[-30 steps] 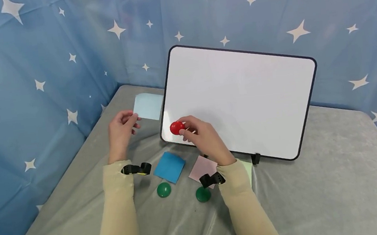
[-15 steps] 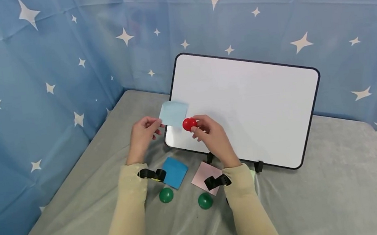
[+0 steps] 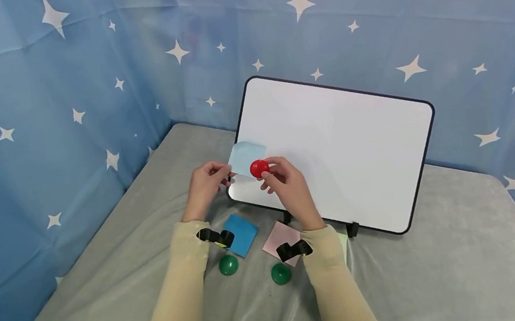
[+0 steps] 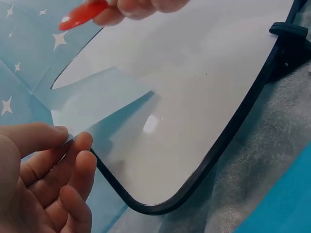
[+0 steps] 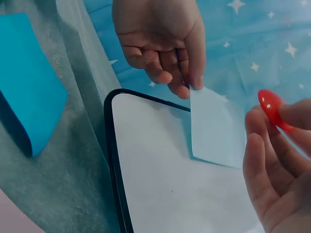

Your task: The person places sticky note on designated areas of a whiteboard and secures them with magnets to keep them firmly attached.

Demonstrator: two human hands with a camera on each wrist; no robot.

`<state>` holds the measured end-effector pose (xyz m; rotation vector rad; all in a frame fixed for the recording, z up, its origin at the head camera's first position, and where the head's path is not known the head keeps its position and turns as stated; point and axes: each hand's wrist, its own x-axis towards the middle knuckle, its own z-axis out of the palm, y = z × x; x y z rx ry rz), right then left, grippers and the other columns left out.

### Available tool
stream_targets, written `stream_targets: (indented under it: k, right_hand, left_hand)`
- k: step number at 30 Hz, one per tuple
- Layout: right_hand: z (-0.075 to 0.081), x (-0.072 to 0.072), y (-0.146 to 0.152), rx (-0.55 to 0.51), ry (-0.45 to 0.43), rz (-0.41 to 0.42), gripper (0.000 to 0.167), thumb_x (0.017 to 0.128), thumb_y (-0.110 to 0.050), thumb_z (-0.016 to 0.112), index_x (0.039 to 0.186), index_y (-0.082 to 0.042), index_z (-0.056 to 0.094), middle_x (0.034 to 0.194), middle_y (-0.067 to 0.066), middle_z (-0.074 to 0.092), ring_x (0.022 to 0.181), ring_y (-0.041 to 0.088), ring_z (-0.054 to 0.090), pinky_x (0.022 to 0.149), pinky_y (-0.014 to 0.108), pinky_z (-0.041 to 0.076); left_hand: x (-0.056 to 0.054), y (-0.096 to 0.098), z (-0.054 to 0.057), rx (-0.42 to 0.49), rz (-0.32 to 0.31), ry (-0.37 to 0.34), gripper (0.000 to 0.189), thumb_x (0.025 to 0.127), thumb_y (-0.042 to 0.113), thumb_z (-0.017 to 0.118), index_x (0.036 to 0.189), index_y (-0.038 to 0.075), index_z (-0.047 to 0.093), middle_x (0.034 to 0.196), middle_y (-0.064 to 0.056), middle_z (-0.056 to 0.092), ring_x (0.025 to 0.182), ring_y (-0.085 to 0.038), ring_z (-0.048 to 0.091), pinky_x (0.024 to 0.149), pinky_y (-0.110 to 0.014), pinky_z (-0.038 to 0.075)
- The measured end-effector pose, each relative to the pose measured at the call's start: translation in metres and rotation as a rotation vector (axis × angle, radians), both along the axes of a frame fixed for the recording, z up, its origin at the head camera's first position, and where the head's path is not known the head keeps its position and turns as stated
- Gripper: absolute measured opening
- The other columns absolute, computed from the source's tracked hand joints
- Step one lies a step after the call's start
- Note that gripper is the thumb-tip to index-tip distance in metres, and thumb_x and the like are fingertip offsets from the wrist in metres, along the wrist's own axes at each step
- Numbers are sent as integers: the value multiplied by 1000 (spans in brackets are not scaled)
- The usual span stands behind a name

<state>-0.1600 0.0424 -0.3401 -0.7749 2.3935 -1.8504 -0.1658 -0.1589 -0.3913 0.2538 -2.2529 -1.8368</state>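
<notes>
My left hand [image 3: 206,187] pinches a corner of a pale blue sheet of paper [image 3: 245,157] between thumb and forefinger. The sheet lies over the lower left part of a whiteboard [image 3: 342,157] with a black frame; in the left wrist view its lower edge [image 4: 121,108] stands off the board and casts a shadow. My right hand [image 3: 291,188] holds a round red magnet [image 3: 259,168] between thumb and fingers, in front of the paper's right side. In the right wrist view the red magnet [image 5: 271,106] is apart from the paper [image 5: 216,128].
Black feet [image 3: 352,229] support the tilted board on a grey cloth-covered table [image 3: 474,253]. Nearer lie a blue paper [image 3: 241,234], a pink paper [image 3: 277,239], a partly hidden pale green paper [image 3: 343,243] and two green round magnets [image 3: 228,264]. A starry blue curtain [image 3: 100,56] stands behind.
My left hand has carried the pale blue paper rightward from beside the whiteboard to over its lower left part. My right hand, still holding the red magnet, has shifted slightly right. The head view has shifted slightly.
</notes>
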Motion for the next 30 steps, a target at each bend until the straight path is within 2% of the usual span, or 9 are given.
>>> stream_targets:
  k: [5, 13, 17, 23, 30]
  right_hand:
    - [2, -5, -8, 22, 14, 0, 30, 89, -13, 54, 117, -4, 49, 94, 16, 62, 77, 38, 59, 68, 46, 49]
    - [1, -17, -10, -47, 2, -34, 31, 90, -17, 54, 118, -7, 47, 96, 12, 62, 75, 28, 61, 66, 36, 51]
    - [-2, -19, -12, -80, -29, -34, 32, 91, -18, 52, 118, -5, 45, 95, 14, 63, 75, 29, 62, 67, 38, 51]
    - [-10, -23, -13, -129, -56, -48, 34, 91, -17, 52, 120, -4, 42, 98, 18, 62, 77, 32, 61, 70, 43, 50]
    - [-15, -35, -11, -169, -74, -64, 35, 90, -19, 54, 121, -8, 43, 97, 14, 62, 77, 33, 61, 69, 41, 51]
  left_hand:
    - [-2, -3, 2, -12, 1, -25, 24, 84, 36, 59, 93, 14, 64, 85, -1, 65, 70, -21, 61, 68, -48, 46]
    - [1, -1, 0, -15, -5, -46, 21, 85, 34, 59, 90, 14, 64, 83, -1, 65, 71, -24, 59, 68, -50, 44]
    - [1, 0, -3, -12, 4, -46, 21, 85, 34, 59, 90, 14, 64, 82, 0, 65, 71, -25, 59, 68, -52, 43]
    - [-1, 0, -8, -27, 18, -88, 21, 85, 36, 58, 89, 16, 63, 81, 2, 66, 69, -21, 59, 66, -49, 45]
    - [-3, 2, -7, -18, 20, -88, 20, 85, 35, 59, 88, 16, 63, 80, 2, 66, 67, -21, 59, 65, -50, 45]
